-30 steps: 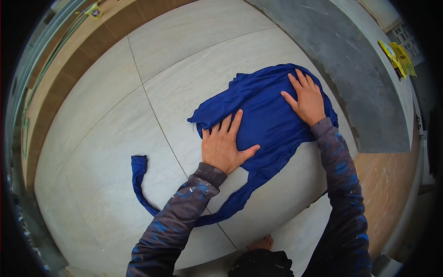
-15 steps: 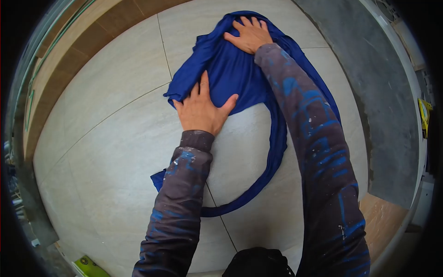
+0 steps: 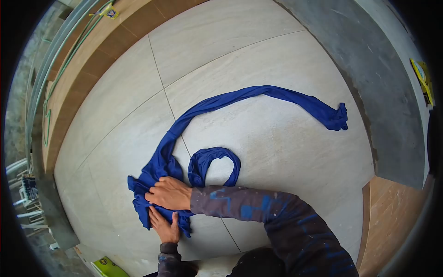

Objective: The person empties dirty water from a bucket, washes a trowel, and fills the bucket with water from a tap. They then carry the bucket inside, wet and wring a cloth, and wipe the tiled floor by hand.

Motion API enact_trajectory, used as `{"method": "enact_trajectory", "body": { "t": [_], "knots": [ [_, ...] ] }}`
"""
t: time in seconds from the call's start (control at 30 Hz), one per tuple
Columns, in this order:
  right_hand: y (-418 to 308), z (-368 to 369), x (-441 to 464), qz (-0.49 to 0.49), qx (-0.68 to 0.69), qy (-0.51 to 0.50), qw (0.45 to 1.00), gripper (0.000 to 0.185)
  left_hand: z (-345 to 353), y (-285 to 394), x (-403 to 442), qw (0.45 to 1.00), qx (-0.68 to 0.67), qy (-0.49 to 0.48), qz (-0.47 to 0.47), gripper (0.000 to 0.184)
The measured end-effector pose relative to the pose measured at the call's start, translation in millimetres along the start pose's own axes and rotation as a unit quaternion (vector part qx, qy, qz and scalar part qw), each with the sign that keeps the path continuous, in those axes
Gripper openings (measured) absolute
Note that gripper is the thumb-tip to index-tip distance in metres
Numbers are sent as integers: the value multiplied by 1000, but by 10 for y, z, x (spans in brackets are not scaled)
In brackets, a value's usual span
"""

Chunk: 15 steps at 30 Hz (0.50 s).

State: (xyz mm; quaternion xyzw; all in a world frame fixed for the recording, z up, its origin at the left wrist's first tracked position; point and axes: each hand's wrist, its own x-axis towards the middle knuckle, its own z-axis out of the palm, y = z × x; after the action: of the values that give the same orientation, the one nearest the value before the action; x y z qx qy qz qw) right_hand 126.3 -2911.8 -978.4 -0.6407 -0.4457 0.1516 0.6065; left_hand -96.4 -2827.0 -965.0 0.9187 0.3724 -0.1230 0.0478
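Note:
A blue cloth (image 3: 154,203) lies on the floor, bunched and wrinkled at the lower left. One long twisted strip of it (image 3: 230,98) arcs up and across to the right. Another part curls into a loop (image 3: 236,161) near the middle. On the bunched part rests my right hand (image 3: 171,193), palm down, its fingers spread over the fabric. Just below it my left hand (image 3: 164,229) touches the cloth's lower edge, fingers stretched out and thumb apart. Some of the cloth under both hands and behind the right forearm is hidden.
Pale floor tiles (image 3: 277,152) lie under the cloth. A grey ledge (image 3: 378,92) runs along the right, with a yellow packet (image 3: 422,81) beyond it. A brown tiled step (image 3: 104,51) curves along the left. A green packet (image 3: 110,267) lies at the lower left.
Both hands have come down and left, the right one now near the left. The cloth's wide part has shifted to the lower left; a long strip now stretches right and a loop shows.

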Motion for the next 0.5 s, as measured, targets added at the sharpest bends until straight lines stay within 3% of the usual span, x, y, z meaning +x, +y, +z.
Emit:
{"method": "enact_trajectory", "body": {
  "t": [0.07, 0.17, 0.23, 0.3, 0.33, 0.4, 0.5],
  "knots": [
    [-339, -68, -380, 87, 47, 56, 993, 36, 331, -338, -375, 994, -93, 3, 52, 98],
    [-926, -798, -1205, 200, 27, 237, 950, 31, 231, 411, -1088, 963, -182, -12, 200, 88],
    [-1140, -1249, -1536, 246, -94, 345, 901, 37, -17, 944, -1189, 939, -192, -51, 281, 76],
    [-1238, -1426, -1711, 283, -312, 407, 810, 52, -164, 1328, -1193, 916, -200, -84, 337, 63],
    [-1257, -1375, -1824, 297, -374, 422, 771, 60, -182, 1449, -1199, 904, -210, -96, 360, 57],
    [-1199, -1043, -2078, 281, -373, 444, 765, 68, -102, 1472, -1095, 868, -277, -90, 403, 47],
    [-1000, -380, -2277, 389, -410, 252, 785, 85, 5, 980, -1054, 855, -286, -63, 427, 46]
  ]
}}
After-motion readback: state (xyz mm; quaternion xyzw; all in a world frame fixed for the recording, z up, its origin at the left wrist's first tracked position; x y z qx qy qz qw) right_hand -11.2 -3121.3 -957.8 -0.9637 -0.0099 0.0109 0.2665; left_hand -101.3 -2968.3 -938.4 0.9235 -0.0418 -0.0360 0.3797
